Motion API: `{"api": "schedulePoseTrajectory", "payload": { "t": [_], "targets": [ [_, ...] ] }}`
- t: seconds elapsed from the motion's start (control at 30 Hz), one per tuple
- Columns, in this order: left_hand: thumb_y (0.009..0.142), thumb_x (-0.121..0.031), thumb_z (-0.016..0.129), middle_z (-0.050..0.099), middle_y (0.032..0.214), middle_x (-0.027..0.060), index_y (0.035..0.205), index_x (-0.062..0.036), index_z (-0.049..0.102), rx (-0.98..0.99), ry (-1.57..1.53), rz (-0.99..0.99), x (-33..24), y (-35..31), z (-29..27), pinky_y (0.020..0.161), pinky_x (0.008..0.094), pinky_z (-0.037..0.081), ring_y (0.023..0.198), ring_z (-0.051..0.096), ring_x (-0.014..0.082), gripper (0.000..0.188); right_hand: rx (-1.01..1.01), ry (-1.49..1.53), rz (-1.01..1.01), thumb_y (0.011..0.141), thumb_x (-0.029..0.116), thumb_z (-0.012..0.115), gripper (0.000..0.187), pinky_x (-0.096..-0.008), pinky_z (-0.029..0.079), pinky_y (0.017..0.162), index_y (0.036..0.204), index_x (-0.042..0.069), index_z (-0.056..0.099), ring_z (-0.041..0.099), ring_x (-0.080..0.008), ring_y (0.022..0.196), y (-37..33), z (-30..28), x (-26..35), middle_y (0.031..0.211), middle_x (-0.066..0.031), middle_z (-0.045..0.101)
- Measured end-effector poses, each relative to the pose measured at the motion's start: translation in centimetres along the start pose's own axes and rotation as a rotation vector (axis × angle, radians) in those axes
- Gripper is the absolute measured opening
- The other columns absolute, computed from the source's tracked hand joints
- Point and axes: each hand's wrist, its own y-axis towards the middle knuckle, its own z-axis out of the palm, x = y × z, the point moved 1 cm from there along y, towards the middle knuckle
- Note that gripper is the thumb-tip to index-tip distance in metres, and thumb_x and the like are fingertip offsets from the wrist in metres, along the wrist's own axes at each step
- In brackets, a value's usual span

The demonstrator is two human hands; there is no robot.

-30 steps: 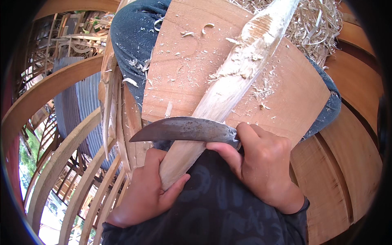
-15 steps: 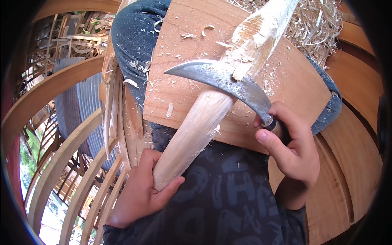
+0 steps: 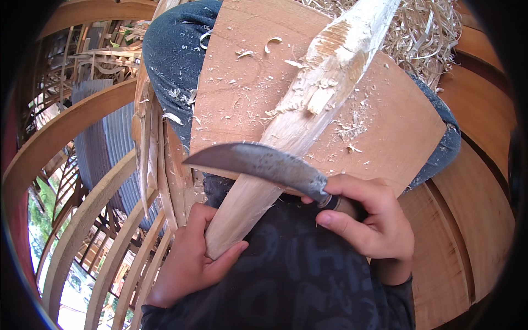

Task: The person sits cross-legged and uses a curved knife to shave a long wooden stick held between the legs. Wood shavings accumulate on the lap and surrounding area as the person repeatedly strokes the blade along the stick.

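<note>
A pale, partly carved piece of wood (image 3: 300,129) slants from my lap up to the far right. My left hand (image 3: 192,258) is closed round its near end, thumb on the right side. In my right hand (image 3: 374,220) is a curved knife (image 3: 258,162), gripped by its dark handle. The blade crosses over the near half of the wood, tip pointing left; whether it touches the surface I cannot tell. Farther up, the wood has a rough, chipped patch with loose curls. Beneath it a flat wooden board (image 3: 236,110) rests across my legs.
Small shavings are scattered on the board. A heap of shavings (image 3: 426,44) lies beyond it at the far right. Curved wooden ribs (image 3: 82,225) stand on the left, with split wood strips (image 3: 144,137) beside my knee. Curved planks (image 3: 440,253) run along the right.
My right hand and the knife have moved toward me and left, from the chipped patch to the near half of the wood. My left hand keeps its hold.
</note>
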Motion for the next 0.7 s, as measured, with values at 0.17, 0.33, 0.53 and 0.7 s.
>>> {"api": "schedulePoseTrajectory", "payload": {
  "t": [0.17,0.33,0.53,0.7],
  "targets": [
    [0.078,-0.018,0.073,0.06,0.084,0.0156,0.105,-0.001,0.044,0.016,-0.108,-0.101,-0.5,0.1,0.1,0.059,0.0328,0.05,0.069,0.065,0.0257,0.043,-0.18,0.086,0.185,0.081,-0.001,0.064,0.026,-0.0261,0.047,0.079,0.105,-0.006,0.057,0.059,-0.0148,0.09,-0.7,-1.2,0.8,0.095,-0.0111,0.064],
    [0.078,-0.019,0.073,0.06,0.083,0.0155,0.105,-0.0013,0.043,0.014,-0.045,-0.069,-0.3,-0.1,0.1,0.059,0.0326,0.05,0.07,0.065,0.0261,0.044,-0.183,0.015,0.115,0.079,-0.001,0.067,0.028,-0.0254,0.046,0.079,0.105,-0.005,0.058,0.06,-0.015,0.09,-0.6,-1.0,0.9,0.093,-0.0118,0.064],
    [0.079,-0.019,0.073,0.061,0.082,0.0141,0.105,-0.0011,0.042,0.049,-0.088,-0.079,-0.3,0.1,-0.2,0.06,0.0299,0.05,0.071,0.065,0.022,0.044,-0.223,0.154,0.179,0.081,-0.004,0.062,0.035,-0.0257,0.046,0.083,0.114,-0.006,0.053,0.059,-0.0167,0.094,-1.2,0.2,0.8,0.102,-0.0131,0.061],
    [0.08,-0.018,0.072,0.061,0.083,0.014,0.105,-0.0005,0.042,0.052,-0.129,-0.102,-0.7,0.0,-0.2,0.06,0.028,0.049,0.072,0.064,0.0185,0.043,-0.127,0.375,0.231,0.081,-0.003,0.062,0.039,-0.0273,0.045,0.084,0.118,-0.004,0.049,0.059,-0.0174,0.094,-1.3,-0.7,-0.2,0.102,-0.0132,0.06]
  ]
}}
